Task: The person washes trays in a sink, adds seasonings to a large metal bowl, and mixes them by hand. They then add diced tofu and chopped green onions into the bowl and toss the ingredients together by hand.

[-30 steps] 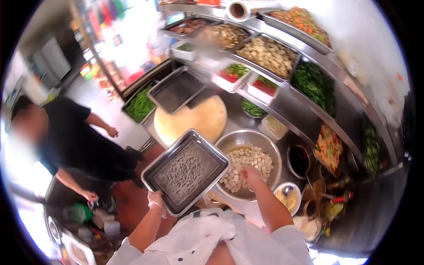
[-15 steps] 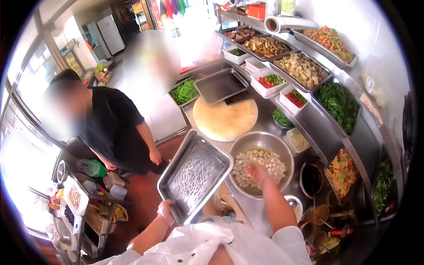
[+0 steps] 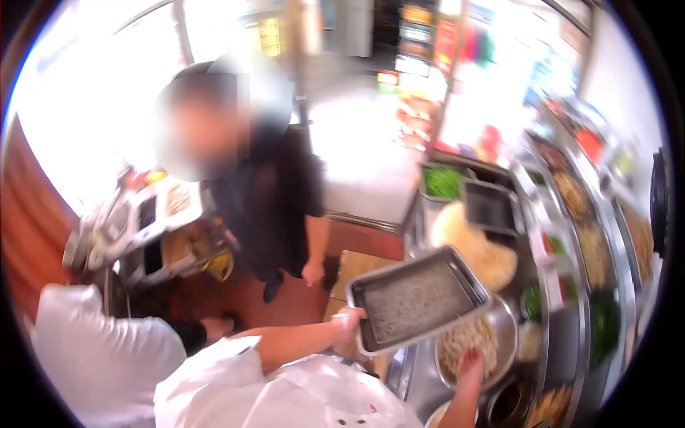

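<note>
My left hand [image 3: 348, 323] grips the near left edge of a rectangular metal tray [image 3: 477, 283], held tilted above the counter. The tray holds no cubes, and its wet-looking bottom has pale specks. My right hand [image 3: 470, 364] is over a steel mixing bowl [image 3: 508, 335], in among pale diced cubes [image 3: 457, 341] that look like tofu. Its fingers are blurred and partly sunk in the cubes, so their grip is unclear. The tray's lower right side overlaps the bowl's rim in this view.
A person in black [image 3: 267, 203] stands ahead-left; a person in white [image 3: 107, 349] is at lower left. Beyond the tray lie a round cutting board [image 3: 492, 260] and a dark tray [image 3: 492, 207]. Ingredient shelves [image 3: 581, 307] line the right. A cart [image 3: 168, 232] stands left.
My view has swung left, bringing the person in white into sight. The tray stays in my left hand and now overlaps the bowl's edge. My right hand remains at the cubes.
</note>
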`<control>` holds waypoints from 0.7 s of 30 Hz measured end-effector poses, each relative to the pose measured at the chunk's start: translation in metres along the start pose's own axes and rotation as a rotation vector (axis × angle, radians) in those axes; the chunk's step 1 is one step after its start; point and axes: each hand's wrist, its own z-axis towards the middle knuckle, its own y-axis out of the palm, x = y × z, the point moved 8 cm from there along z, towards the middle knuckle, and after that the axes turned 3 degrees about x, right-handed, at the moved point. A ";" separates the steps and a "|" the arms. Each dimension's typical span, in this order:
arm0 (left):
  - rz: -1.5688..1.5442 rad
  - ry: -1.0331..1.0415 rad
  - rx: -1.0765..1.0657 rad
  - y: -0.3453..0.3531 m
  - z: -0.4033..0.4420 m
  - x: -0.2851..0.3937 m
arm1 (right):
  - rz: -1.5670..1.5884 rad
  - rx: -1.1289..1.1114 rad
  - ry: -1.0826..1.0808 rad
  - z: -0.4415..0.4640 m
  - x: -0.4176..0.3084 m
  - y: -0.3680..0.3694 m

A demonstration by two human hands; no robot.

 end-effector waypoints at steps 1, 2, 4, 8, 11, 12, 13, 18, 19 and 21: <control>0.144 0.031 -0.052 -0.003 -0.011 0.012 | 0.036 -0.046 0.024 0.001 -0.003 0.000; 0.072 -0.028 -0.071 0.000 -0.030 0.018 | 0.060 -0.112 0.007 0.018 -0.002 -0.011; -0.081 0.098 -0.060 -0.001 -0.067 0.040 | 0.060 0.010 -0.020 -0.045 -0.026 0.022; -0.100 0.065 -0.185 -0.003 -0.006 0.012 | -0.071 -0.068 0.057 -0.087 -0.054 0.066; -0.167 0.151 -0.170 0.009 -0.010 0.017 | -0.039 -0.117 0.020 -0.066 -0.076 0.064; -0.161 0.162 -0.146 0.010 -0.021 0.024 | -0.004 -0.101 0.013 -0.065 -0.080 0.064; -0.153 0.170 -0.123 0.011 -0.028 0.026 | 0.063 -0.179 -0.043 -0.053 -0.082 0.063; -0.185 0.231 -0.082 0.020 0.082 -0.028 | 0.246 -0.380 -0.309 -0.033 -0.059 0.081; -0.163 0.218 -0.101 0.023 0.078 -0.026 | 0.300 -0.333 -0.130 0.019 -0.040 0.053; -0.213 0.165 -0.138 0.028 0.079 -0.030 | 0.268 -0.457 -0.006 0.032 -0.014 0.062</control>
